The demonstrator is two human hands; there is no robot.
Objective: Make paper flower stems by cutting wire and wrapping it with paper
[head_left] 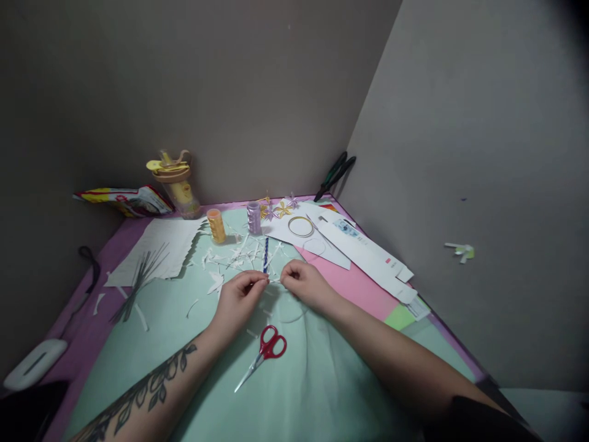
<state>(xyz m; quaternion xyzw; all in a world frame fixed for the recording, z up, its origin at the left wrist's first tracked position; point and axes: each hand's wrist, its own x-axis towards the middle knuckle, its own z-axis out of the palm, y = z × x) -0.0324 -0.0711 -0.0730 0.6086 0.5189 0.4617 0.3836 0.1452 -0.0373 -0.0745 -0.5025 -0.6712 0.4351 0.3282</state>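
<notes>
My left hand [239, 298] and my right hand [306, 283] rest close together on a pale green sheet [299, 380], both with fingers pinched. Between the fingertips lies something small and thin that I cannot make out, beside white paper scraps [234, 258]. A blue pen [265, 255] lies just beyond the hands. Red-handled scissors [264, 353] lie on the green sheet just below my left hand, untouched.
At the back stand an orange spool [216, 224], a purple spool [253, 217] and a yellow-lidded bottle [177, 183]. A wire ring [300, 226] lies on white papers [363, 245]. Green wires [140, 279] lie left, pliers [335, 175] lean in the corner. Walls close in behind and right.
</notes>
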